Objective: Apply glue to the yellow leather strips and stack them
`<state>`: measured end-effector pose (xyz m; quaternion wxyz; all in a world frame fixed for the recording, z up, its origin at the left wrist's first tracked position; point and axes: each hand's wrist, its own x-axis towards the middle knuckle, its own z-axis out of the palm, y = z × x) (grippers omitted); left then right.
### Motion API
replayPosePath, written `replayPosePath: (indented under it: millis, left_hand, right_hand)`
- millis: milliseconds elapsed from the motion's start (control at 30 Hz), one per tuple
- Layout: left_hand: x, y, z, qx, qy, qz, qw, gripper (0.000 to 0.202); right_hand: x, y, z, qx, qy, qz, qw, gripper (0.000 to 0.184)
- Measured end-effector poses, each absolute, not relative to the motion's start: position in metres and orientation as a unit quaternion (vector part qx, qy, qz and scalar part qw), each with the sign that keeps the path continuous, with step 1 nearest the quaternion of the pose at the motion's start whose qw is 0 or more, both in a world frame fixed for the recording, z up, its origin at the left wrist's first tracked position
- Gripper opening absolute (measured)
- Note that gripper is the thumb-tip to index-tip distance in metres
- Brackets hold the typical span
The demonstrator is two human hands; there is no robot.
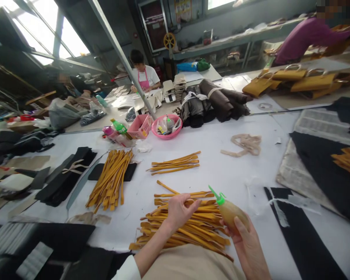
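The right hand (245, 235) wraps its fingers around a squeeze bottle (231, 213); the left hand (179, 213) curls over mustard-yellow straps (204, 218), grip unclear.

Blown-out windows (71, 35) upper left, edges apparently blurry

Dim workshop, daylit. Large barred window (71, 37) at upper left, panes blown white; smaller bright window (220, 4) high on the blue-grey back wall (194, 28). Dark red panel in pale frame, poster (183, 9) beside it. Slanting in view, pale metal pole (118, 50). Long rear counter (233, 44) along that wall. In front, broad white-topped counter (212, 159), softly lit.
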<state>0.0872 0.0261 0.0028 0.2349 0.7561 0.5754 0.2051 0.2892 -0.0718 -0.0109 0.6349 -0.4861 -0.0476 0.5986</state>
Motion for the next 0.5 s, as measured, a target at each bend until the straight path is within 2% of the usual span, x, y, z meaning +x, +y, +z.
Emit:
replayPosePath:
  millis: [267, 433, 500]
  left_hand:
    - [0.093, 0.016, 0.021, 0.775, 0.551, 0.192, 0.244, 0.034]
    - [0.092, 0.015, 0.028, 0.748, 0.564, 0.185, 0.297, 0.02]
    - [0.091, 0.015, 0.034, 0.744, 0.557, 0.192, 0.316, 0.019]
  right_hand:
    - [0.288, -0.08, -0.003, -0.489, -0.067, 0.6, 0.63, 0.054]
    - [0.291, -0.085, 0.002, -0.512, -0.088, 0.57, 0.636, 0.056]
    - [0.293, -0.088, 0.005, -0.531, -0.104, 0.545, 0.64, 0.057]
